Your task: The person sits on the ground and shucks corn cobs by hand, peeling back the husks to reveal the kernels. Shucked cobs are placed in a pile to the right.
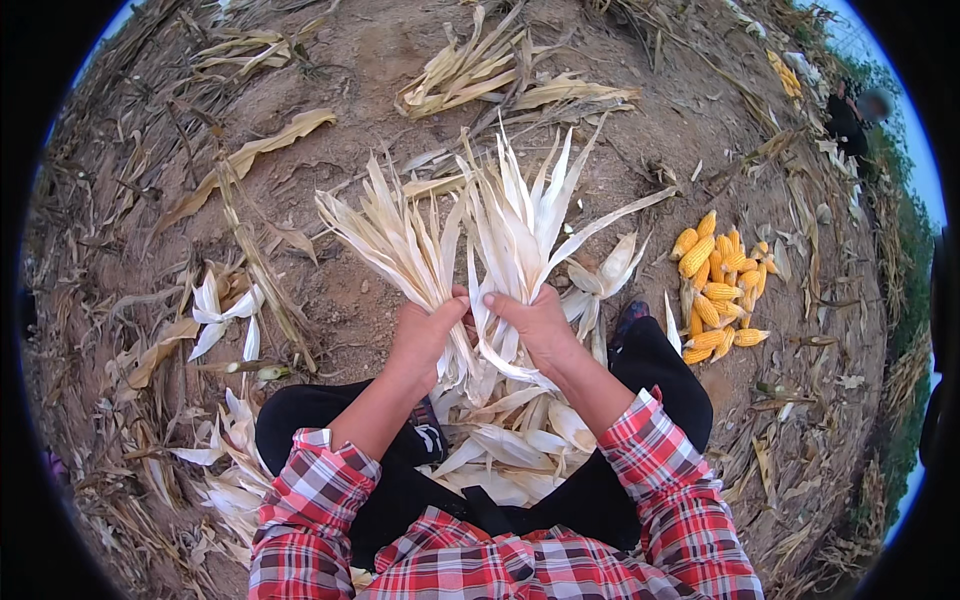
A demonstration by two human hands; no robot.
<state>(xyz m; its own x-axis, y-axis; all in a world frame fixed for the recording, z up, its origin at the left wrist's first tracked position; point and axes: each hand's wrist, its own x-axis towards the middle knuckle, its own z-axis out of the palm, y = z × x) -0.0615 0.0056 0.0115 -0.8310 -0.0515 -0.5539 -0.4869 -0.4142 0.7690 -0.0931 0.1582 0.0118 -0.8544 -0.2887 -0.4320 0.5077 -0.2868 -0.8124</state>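
Observation:
My left hand (pixel 429 330) grips a bundle of dry corn husks (pixel 397 240) that fans out away from me. A second, paler bundle of husks (pixel 517 217) is held in my right hand (pixel 534 322), its long tips spread upward and to the right. The two bundles meet side by side, with both thumbs on top near their lower ends. Beneath my hands, between my legs, lies a heap of loose pale husks (pixel 510 454). Just right of my right hand is another opened husk (pixel 604 277). Most of my fingers are hidden behind the bundles.
A pile of husked yellow corn cobs (pixel 720 281) lies on the soil to the right. Dry stalks and leaves (pixel 465 71) are strewn ahead. White husks (pixel 221 311) lie at left. More cobs (pixel 784 73) and a person (pixel 847 124) are at far upper right.

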